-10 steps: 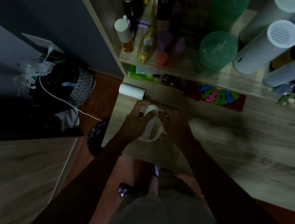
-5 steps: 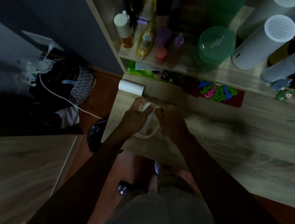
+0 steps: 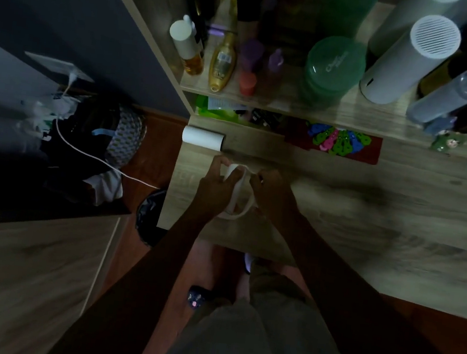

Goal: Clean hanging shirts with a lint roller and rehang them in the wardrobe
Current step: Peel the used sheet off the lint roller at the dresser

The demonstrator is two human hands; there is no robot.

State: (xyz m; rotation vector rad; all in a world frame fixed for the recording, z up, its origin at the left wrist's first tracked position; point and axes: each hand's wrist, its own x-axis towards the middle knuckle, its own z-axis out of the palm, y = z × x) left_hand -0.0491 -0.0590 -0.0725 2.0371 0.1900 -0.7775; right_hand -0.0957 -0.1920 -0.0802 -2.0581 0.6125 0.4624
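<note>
The white lint roller (image 3: 235, 190) with its looped handle lies between both hands above the left end of the wooden desk (image 3: 369, 211). My left hand (image 3: 214, 187) grips the roller's head from the left. My right hand (image 3: 271, 193) pinches its top edge from the right. A spare white paper roll (image 3: 203, 137) lies on the desk just behind the hands. No shirt or wardrobe is in sight.
A shelf (image 3: 294, 105) behind the desk carries several bottles, a green jar (image 3: 334, 67) and a white cylinder (image 3: 408, 60). Coloured clips (image 3: 338, 141) lie under it. On the floor at left stand a basket of clothes (image 3: 95, 142) with a white cable and a dark bin (image 3: 151, 216).
Both hands have turned the lint roller a little and shifted slightly toward the back of the desk. The grip of each hand stays the same.
</note>
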